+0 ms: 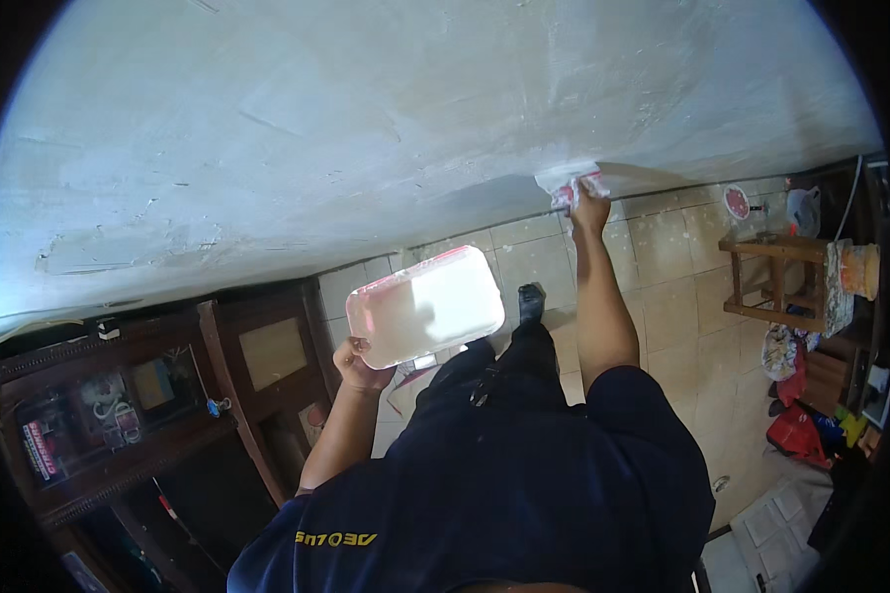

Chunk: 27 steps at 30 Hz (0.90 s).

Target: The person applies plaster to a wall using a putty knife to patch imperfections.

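My left hand (360, 365) grips the near left corner of a shallow paint tray (455, 296), tipped toward me. The tray is white inside, with red showing along its outer edge, and a shadow falls across it. My right hand (589, 210), arm stretched out, holds a crumpled white and pink piece (561, 182) against the lower part of the wall (445, 109). Whether that piece is cloth or plastic, or wraps a tool, I cannot tell. The wall is pale, with rough streaks and chipped patches.
Dark wooden cabinets (222, 346) with glass panes line the left side. Pale tiles (663, 296) cover the floor around my legs. On the right stand a wooden stool (776, 282) and an orange bucket (859, 272). A red bag (799, 435) lies among clutter; a round red-and-white lid-like thing (737, 202) is near the wall.
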{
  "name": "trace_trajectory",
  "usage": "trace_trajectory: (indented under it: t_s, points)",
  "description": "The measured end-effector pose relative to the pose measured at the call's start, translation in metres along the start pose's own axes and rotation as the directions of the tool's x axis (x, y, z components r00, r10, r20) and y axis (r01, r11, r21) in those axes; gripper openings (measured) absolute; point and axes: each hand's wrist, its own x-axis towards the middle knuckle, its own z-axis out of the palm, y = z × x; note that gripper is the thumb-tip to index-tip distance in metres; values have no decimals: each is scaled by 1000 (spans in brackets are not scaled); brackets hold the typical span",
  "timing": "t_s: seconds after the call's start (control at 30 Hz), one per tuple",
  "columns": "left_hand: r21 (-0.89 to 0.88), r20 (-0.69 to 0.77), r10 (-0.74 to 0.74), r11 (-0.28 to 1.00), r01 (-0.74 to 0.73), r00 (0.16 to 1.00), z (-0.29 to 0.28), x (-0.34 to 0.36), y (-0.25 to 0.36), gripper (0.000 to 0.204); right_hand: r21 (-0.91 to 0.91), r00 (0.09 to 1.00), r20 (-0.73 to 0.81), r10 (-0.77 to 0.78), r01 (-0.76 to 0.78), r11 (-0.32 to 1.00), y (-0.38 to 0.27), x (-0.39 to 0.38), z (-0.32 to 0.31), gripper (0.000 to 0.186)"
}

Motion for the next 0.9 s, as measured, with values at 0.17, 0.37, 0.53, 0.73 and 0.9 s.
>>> trace_trajectory:
  t_s: [0.17, 0.37, 0.53, 0.73, 0.9]
  points:
    - [-6, 67, -31, 999, 32, 997, -32, 1, 14, 68, 77, 997, 76, 34, -40, 996, -164, -79, 22, 8]
    - [-47, 85, 7, 999, -3, 996, -30, -3, 27, 60, 344, 952, 100, -290, 241, 908, -278, -164, 9, 18]
    - [-41, 68, -42, 998, 45, 997, -52, 4, 27, 60, 609, 893, 18, -449, 347, 714, -249, -152, 7, 28]
    - [-26, -1, -70, 997, 70, 998, -76, 13, 20, 69, 300, 857, -22, -514, 496, 814, -66, -66, 26, 23]
    - [40, 65, -101, 994, 98, 993, -88, 26, 20, 65, 175, 923, 95, -374, 354, 919, 51, -33, 12, 27]
